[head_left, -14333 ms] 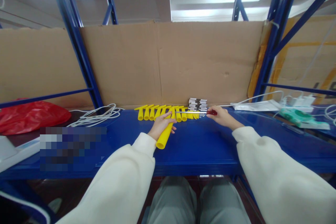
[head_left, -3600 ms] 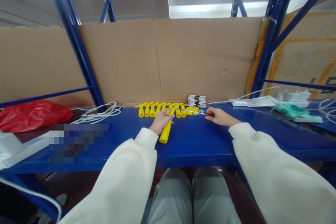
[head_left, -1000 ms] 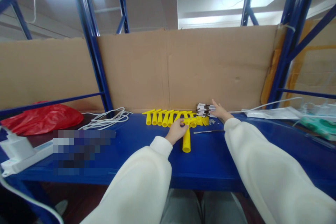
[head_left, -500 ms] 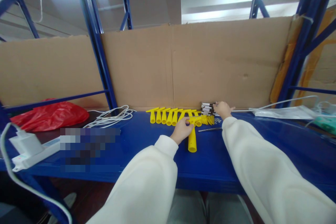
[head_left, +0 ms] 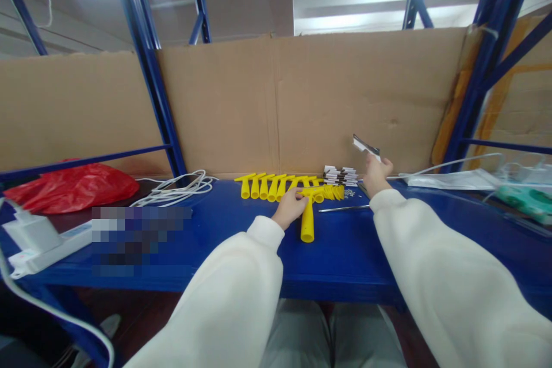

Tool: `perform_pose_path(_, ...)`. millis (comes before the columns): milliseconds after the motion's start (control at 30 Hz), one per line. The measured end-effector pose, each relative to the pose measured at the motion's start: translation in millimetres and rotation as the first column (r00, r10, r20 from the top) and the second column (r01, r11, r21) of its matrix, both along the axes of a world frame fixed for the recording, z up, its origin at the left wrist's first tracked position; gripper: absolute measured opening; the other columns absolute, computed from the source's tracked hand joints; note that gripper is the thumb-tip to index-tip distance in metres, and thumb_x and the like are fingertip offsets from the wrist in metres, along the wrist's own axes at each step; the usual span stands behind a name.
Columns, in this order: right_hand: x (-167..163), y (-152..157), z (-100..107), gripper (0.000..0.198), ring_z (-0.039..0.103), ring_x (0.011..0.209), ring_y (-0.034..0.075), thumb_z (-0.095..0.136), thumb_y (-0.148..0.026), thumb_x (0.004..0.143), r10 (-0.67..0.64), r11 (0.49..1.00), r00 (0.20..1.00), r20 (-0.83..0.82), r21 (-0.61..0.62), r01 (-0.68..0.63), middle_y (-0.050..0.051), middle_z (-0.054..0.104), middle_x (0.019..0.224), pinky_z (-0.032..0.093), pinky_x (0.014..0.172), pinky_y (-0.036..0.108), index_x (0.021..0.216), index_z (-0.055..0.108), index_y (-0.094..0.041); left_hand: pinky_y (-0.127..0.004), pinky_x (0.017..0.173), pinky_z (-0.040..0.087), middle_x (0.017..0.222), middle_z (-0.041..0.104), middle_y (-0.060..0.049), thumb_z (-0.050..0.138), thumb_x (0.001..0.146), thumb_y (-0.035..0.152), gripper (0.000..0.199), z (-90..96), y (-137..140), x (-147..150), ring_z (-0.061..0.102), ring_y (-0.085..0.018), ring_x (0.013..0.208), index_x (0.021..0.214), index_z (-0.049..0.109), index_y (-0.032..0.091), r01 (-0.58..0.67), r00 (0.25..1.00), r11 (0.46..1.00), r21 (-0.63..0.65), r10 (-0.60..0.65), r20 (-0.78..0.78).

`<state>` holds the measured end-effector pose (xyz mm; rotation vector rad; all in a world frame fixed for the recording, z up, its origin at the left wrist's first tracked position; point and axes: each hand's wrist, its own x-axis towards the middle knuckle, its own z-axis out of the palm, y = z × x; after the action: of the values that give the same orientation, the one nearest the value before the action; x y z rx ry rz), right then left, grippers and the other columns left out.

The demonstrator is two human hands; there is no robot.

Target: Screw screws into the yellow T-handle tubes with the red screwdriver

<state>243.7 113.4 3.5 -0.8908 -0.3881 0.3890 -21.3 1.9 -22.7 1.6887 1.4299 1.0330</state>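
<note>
My left hand point(head_left: 290, 207) is closed on the crosspiece of a yellow T-shaped plastic handle point(head_left: 307, 224), whose hollow round end points towards me. Raised in front of the cardboard, my right hand point(head_left: 377, 174) pinches a thin black-and-white strip point(head_left: 366, 148) that tilts down to the right. Below it and to the left sit two stacks of similar black-and-white strips point(head_left: 340, 176). Several more yellow T-shaped handles point(head_left: 272, 188) stand in a row at the back. Beside them lie thin yellow pieces point(head_left: 334, 192) and small metal bits point(head_left: 349, 193).
A slim metal rod-like tool point(head_left: 342, 209) lies on the blue table point(head_left: 345, 267). To the left are a coiled white cable point(head_left: 190, 185), a red plastic bag point(head_left: 81, 187) and a power strip point(head_left: 47, 256). Cardboard point(head_left: 328, 103) walls off the back; a white packet point(head_left: 451, 179) rests at right.
My right hand has lifted a black-and-white strip up from the stacks and slightly right. My left hand keeps its hold on the yellow handle. The whole view has shifted a little.
</note>
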Motion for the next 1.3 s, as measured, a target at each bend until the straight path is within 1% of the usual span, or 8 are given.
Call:
perform_pose_path(200,-6,-34,4,0.018,0.07,0.082,0.008,0.068,-0.016,0.085,0.15,0.988,0.945,-0.289,0.016,-0.152,-0.004,0.067,0.089,0.059,0.074,0.019,0.09,0.051,-0.022,-0.019,0.045,0.041,0.103,0.074,-0.012,0.064,0.088,0.018,0.022,3.7,-1,-3,0.068,-0.016,0.072,0.109,0.067,0.013,-0.085,0.996,0.996,0.036,0.086,-0.004)
perform_pose_path(333,-2,-53,2,0.02,0.069,0.08,0.005,0.058,-0.001,0.085,0.276,0.958,0.898,-0.343,0.029,-0.284,-0.004,0.067,0.084,0.057,0.082,0.016,0.082,0.053,-0.02,-0.02,0.04,0.034,0.071,0.069,-0.007,0.064,0.088,0.023,0.012,7.4,-2,-6,0.058,-0.013,0.05,0.08,0.067,0.014,-0.12,0.991,0.993,0.018,0.121,-0.056)
perform_pose_path(467,3,-64,-3,0.025,0.068,0.075,0.003,0.052,0.004,0.086,0.33,0.941,0.887,-0.323,0.039,-0.337,-0.004,0.067,0.083,0.055,0.08,0.014,0.079,0.051,-0.02,-0.022,0.033,0.024,0.057,0.061,-0.003,0.064,0.09,0.031,0.024,15.3,-10,-8,0.043,-0.01,0.033,0.072,0.063,0.015,-0.018,0.998,0.991,-0.133,0.01,-0.062)
perform_pose_path(633,-1,-74,-4,0.025,0.07,0.074,0.003,0.048,0.0,0.092,0.352,0.936,0.889,-0.293,0.128,-0.329,-0.008,0.068,0.08,0.057,0.081,0.018,0.084,0.052,-0.023,-0.02,0.032,0.025,0.049,0.055,0.0,0.07,0.085,0.023,0.023,23.9,-20,-8,0.045,-0.01,0.032,0.065,0.06,0.016,0.058,0.998,0.947,-0.315,-0.046,0.045)
perform_pose_path(800,-11,-86,2,0.019,0.072,0.072,0.005,0.052,-0.005,0.093,0.378,0.925,0.892,-0.249,0.14,-0.353,-0.009,0.07,0.076,0.057,0.073,0.019,0.088,0.054,-0.024,-0.019,0.035,0.028,0.044,0.053,0.0,0.07,0.084,0.021,0.025,19.7,-15,-10,0.043,-0.008,0.035,0.062,0.061,0.014,0.172,0.974,0.926,-0.337,-0.108,0.2)
perform_pose_path(900,-20,-92,7,0.016,0.073,0.067,0.008,0.056,-0.009,0.093,0.407,0.913,0.89,-0.205,0.1,-0.394,-0.008,0.071,0.072,0.054,0.061,0.017,0.09,0.054,-0.024,-0.019,0.036,0.028,0.049,0.056,-0.001,0.069,0.084,0.021,0.021,15.5,-6,-11,0.044,-0.008,0.037,0.066,0.064,0.014,0.182,0.926,0.948,-0.263,-0.075,0.369)
perform_pose_path(1100,-47,-102,13,0.016,0.068,0.054,0.008,0.058,-0.008,0.093,0.492,0.87,0.861,-0.126,0.034,-0.492,-0.006,0.068,0.063,0.049,0.048,0.014,0.085,0.056,-0.022,-0.017,0.04,0.032,0.052,0.058,0.003,0.069,0.086,0.018,0.013,24.3,15,-13,0.046,-0.007,0.038,0.074,0.063,0.015,0.015,0.757,0.99,-0.141,0.08,0.649)
perform_pose_path(1300,-54,-106,9,0.018,0.065,0.049,0.007,0.062,-0.004,0.09,0.632,0.772,0.775,-0.024,-0.066,-0.632,-0.004,0.069,0.06,0.054,0.05,0.014,0.08,0.06,-0.019,-0.013,0.035,0.028,0.045,0.047,0.009,0.072,0.086,0.023,0.02,38.8,32,-1,0.038,-0.003,0.033,0.074,0.056,0.017,-0.089,0.588,0.977,-0.194,0.209,0.781)
